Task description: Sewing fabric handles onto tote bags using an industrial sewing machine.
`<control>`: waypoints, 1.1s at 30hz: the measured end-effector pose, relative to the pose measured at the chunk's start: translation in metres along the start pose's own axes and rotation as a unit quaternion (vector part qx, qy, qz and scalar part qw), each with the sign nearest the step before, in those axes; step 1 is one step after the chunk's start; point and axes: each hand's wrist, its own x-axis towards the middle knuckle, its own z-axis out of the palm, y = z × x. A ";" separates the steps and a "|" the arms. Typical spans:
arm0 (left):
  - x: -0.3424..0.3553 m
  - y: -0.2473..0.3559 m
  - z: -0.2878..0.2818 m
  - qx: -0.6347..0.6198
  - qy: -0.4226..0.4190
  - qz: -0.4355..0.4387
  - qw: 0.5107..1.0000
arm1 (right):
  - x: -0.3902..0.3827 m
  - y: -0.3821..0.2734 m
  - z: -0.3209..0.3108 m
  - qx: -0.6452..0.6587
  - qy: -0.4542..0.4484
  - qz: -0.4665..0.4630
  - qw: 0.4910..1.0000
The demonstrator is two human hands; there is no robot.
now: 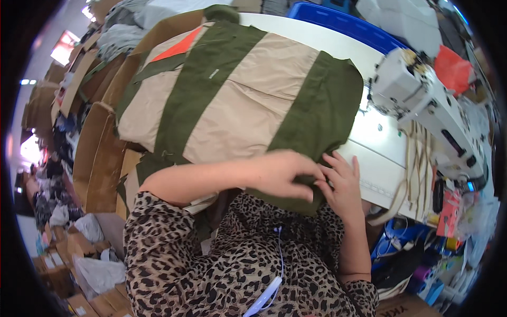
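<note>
A jacket [227,127] in olive green and beige panels, with an orange patch, lies spread over the table in front of me. My left hand [285,173] reaches across from the left over its near edge, slightly blurred, with thumb and forefinger apart. Close against those fingertips, my right hand [342,185] takes the green edge between thumb and fingertips while its outer fingers stretch upward. Part of the near green fabric hangs down in front of my body. What lies under the left palm is hidden.
A white sewing machine [428,100] stands on the white table [377,171] at right. Beige straps [417,169] hang beside it. Behind is a blue bin [343,24]. An open cardboard box [95,158] borders the jacket at left, and an orange-red piece [452,70] lies behind the machine.
</note>
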 end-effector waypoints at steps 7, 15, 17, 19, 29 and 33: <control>0.086 -0.084 -0.061 0.432 0.195 0.031 0.880 | -0.013 -0.012 0.001 0.020 0.033 -0.009 0.999; 0.070 -0.065 -0.019 0.468 0.196 -0.102 0.856 | -0.035 0.083 -0.071 -0.135 0.322 0.203 0.915; 0.072 -0.064 -0.019 0.464 0.193 -0.099 0.859 | -0.033 0.108 -0.089 -0.229 0.333 0.273 0.873; 0.073 -0.062 -0.018 0.459 0.193 -0.099 0.861 | -0.031 0.131 -0.090 -0.294 0.261 0.325 0.860; 0.102 0.021 0.017 -0.298 0.067 -0.124 0.944 | -0.081 0.045 -0.100 0.342 0.193 0.350 0.851; 0.140 0.032 0.036 -0.419 0.031 -0.219 0.881 | -0.095 -0.033 -0.048 0.478 0.122 0.306 0.814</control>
